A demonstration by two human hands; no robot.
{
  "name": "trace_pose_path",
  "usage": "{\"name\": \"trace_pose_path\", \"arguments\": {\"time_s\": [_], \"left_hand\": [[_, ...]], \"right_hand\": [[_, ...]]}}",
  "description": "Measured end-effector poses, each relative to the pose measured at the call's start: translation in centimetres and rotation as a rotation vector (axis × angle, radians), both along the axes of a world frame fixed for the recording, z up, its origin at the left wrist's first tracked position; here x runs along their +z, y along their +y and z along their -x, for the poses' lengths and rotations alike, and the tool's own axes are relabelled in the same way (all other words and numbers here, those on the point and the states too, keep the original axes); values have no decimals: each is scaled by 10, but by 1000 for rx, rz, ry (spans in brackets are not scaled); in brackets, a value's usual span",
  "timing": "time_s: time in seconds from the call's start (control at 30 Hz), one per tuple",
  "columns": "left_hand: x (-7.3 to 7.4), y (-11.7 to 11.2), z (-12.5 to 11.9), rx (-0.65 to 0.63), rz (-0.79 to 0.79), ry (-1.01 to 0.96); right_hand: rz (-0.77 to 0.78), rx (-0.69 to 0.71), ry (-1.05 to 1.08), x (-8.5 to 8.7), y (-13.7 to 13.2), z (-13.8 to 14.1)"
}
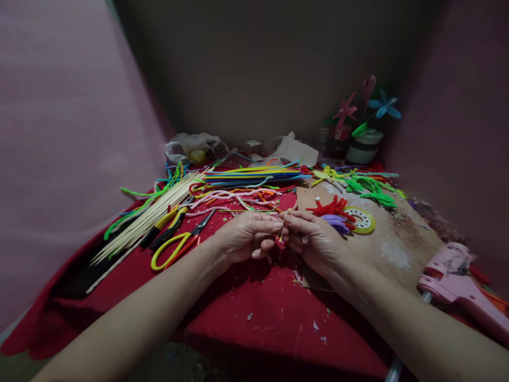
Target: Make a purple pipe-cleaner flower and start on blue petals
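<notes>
My left hand [248, 236] and my right hand [314, 239] meet above the red cloth, fingertips almost touching. Both are closed in a pinch around something thin and small. A bit of yellow and dark pink [280, 242] shows below the fingertips, but its kind is hidden by the fingers. Behind the left fingers lies a thin green strand [238, 211]. Scissors [186, 240] with yellow and orange handles rest left of my left hand. Near my right hand are red pipe-cleaner pieces [332, 206], purple loops [336, 223] and a yellow-rimmed disc [361, 220].
Pliers [170, 225] and a bundle of wooden sticks [147, 220] lie left. Coloured pipe cleaners [254, 174] spread across the back. On the right are a cardboard sheet [405, 233], a pink glue gun [457, 284] and a pot [363, 147] by fuzzy flowers.
</notes>
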State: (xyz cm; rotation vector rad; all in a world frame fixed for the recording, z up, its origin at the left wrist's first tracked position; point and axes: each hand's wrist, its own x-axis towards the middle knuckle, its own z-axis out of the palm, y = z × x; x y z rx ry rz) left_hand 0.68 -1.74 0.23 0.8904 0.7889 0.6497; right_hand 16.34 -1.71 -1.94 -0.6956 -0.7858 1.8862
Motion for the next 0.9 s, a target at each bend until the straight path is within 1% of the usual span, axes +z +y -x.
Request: {"name": "trace_pose_path", "arguments": {"time_s": [0.1, 0.23, 0.43, 0.6, 0.8, 0.9], "left_hand": [[0, 0, -1, -22, -14, 15], [0, 0, -2, -12, 7, 48], [-4, 2, -1, -15, 5, 12], [-2, 1, -3, -13, -31, 16], [2, 0, -4, 28, -97, 43], [2, -1, -4, 26, -100, 36]], "right_hand": [[-7, 10, 1, 1, -1, 0], [-10, 23, -7, 1, -1, 0], [-22, 25, 9, 0, 0, 0], [-54, 41, -6, 0, -1, 1], [-10, 3, -23, -1, 0, 1], [-22, 33, -26, -1, 0, 1]]}}
